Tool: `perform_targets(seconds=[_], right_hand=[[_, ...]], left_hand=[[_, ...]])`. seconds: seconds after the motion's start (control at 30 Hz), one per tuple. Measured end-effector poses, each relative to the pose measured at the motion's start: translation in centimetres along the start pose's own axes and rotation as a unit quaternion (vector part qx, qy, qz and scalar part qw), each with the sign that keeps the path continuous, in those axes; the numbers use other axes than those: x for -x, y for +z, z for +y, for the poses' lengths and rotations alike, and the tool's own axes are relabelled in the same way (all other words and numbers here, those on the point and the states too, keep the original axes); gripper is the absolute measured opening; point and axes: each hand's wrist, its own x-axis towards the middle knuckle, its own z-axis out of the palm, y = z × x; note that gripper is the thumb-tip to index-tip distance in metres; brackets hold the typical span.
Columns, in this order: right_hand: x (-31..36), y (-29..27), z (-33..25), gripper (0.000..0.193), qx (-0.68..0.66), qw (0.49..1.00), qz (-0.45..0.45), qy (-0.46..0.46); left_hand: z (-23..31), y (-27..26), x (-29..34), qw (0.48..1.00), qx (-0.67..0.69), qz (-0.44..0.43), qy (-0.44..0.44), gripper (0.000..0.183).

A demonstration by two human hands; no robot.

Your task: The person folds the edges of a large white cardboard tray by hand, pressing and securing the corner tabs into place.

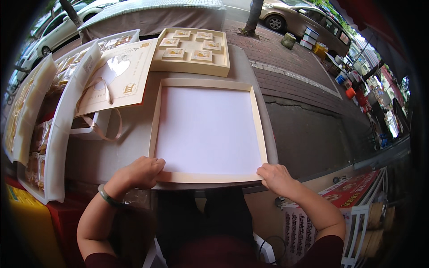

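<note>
A shallow cream box lid (209, 177) with a white inside lies open side up in front of me, its near edge along the table's front. My left hand (144, 171) grips the near left corner, fingers curled over the rim. At the near right corner my right hand (273, 176) pinches the rim the same way. Just beyond the lid stands a cream box (190, 67) holding several small square packs (174, 53), spaced apart. A printed cream gift bag (134, 78) with ribbon handles leans to its left.
White plastic crates (67, 125) with wrapped packages stand along the left. The grey table (111, 156) has its right edge close beside the lid. A covered table (154, 20) is behind, with brick pavement (295, 67) and parked cars (308, 20) farther off.
</note>
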Motion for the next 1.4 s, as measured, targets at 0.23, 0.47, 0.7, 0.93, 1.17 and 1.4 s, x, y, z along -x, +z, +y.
perform_targets(seconds=[0.23,0.47,0.7,0.93,1.17,1.4], right_hand=[[0.8,0.0,0.1,0.016,-0.019,1.000,0.007,0.013],[0.2,0.1,1.0,0.021,-0.033,0.999,-0.039,0.013],[0.2,0.2,0.8,0.022,-0.038,0.999,-0.024,0.007],[-0.4,-0.9,1.2,0.026,-0.081,0.988,-0.118,0.051],[-0.4,-0.7,1.8,0.029,-0.113,0.985,-0.123,0.035],[-0.7,-1.1,1.9,0.031,-0.209,0.965,-0.121,0.099]], left_hand=[[0.0,0.1,-0.1,1.000,0.008,0.009,0.019,0.014],[-0.2,0.0,0.0,0.999,-0.001,0.017,0.030,0.013],[-0.2,0.2,0.0,0.999,0.001,0.021,0.029,0.013],[-0.2,0.0,0.0,1.000,-0.003,0.002,0.022,0.023],[-0.4,0.3,0.0,1.000,-0.010,0.004,0.020,0.025],[0.0,0.0,0.0,1.000,0.001,-0.004,0.004,0.025]])
